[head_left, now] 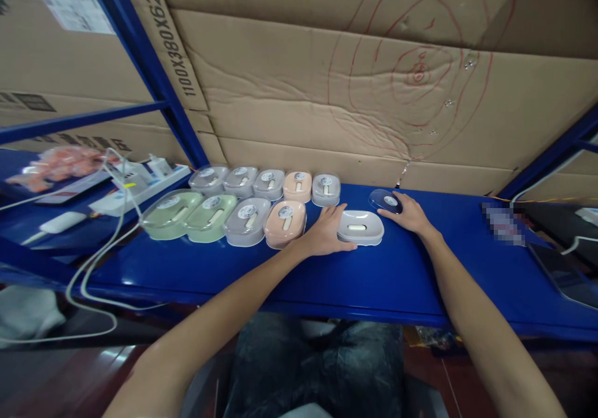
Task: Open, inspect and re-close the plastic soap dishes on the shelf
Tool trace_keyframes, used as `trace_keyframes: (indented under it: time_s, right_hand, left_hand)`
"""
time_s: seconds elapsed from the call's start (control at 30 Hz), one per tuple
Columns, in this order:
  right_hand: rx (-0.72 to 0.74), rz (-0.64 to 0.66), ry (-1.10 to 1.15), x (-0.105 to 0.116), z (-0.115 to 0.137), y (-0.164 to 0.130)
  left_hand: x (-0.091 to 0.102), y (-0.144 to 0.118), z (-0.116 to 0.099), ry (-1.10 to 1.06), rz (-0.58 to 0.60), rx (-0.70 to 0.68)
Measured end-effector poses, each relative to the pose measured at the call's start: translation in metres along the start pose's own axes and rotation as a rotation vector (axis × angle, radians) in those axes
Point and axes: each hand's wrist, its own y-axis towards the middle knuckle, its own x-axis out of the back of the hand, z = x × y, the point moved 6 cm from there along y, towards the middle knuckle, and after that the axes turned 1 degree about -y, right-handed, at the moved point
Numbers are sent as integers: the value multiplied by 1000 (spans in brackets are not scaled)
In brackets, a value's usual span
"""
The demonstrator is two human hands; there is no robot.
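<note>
Fingers of the left hand [327, 231] spread loosely and curve against the left side of an open grey soap box [360, 227], the thumb reaching along its near edge; the box sits on the blue shelf [397, 275] with a small pale piece lying inside it. Fingers of the right hand [410, 214] lie fairly flat and close together, their tips resting on a clear lid [385, 200] that lies on the shelf just behind and to the right of the open box. Whether the lid is pinched or only touched cannot be told.

Left of the left hand, a closed pink box [284, 222] stands just beside the wrist, followed by a grey and two green ones. Behind them runs a second row of closed boxes [268, 183]. Cardboard cartons [327, 94] form the wall behind the shelf, and white cables [107, 243] hang at far left.
</note>
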Motion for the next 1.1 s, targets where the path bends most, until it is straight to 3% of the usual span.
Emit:
trace_keyframes:
  time_s: [0.17, 0.3, 0.43, 0.53, 0.7, 1.1]
  right_hand:
    - [-9, -12, 8, 9, 15, 0]
    - [114, -137, 167, 34, 63, -7]
    - [368, 56, 347, 35, 129, -23]
    - [500, 179, 336, 25, 156, -35]
    - [590, 260, 342, 13, 162, -41]
    - [622, 305, 362, 15, 160, -40]
  left_hand:
    - [1, 0, 0, 2, 29, 25]
    - [1, 0, 0, 0, 30, 13]
    - [1, 2, 1, -8, 28, 13]
    - [2, 2, 0, -28, 15, 0]
    - [3, 3, 1, -45, 20, -14]
    - [4, 1, -1, -27, 46, 31]
